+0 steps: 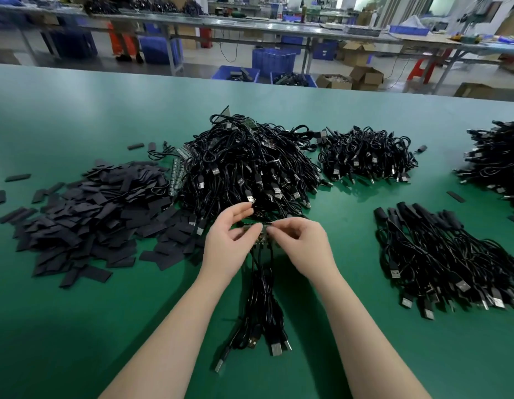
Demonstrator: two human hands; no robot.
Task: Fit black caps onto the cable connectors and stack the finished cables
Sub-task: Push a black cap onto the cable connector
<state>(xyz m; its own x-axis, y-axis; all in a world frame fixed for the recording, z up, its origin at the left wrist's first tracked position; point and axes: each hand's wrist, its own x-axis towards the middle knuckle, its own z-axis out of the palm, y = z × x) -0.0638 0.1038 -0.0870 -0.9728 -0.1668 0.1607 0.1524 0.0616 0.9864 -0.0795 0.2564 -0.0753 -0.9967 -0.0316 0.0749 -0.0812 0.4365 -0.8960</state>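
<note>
In the head view, the left hand [229, 243] and the right hand [301, 243] both pinch a small strip of connectors [257, 227], just in front of the big cable pile [250, 168]. Its cables [264, 306] hang towards the person. Black caps [86, 214] lie left of this pile; the finished cables [440, 254] lie to its right on the green table [77, 326].

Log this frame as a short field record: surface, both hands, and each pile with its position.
surface: green table
left hand: pinches a small connector strip
right hand: pinches the same strip
hanging below hands: bundle of USB cables
left of hands: pile of black caps
behind hands: large cable heap
right of hands: row of capped cables
far right: two more cable heaps, the nearer one
</note>
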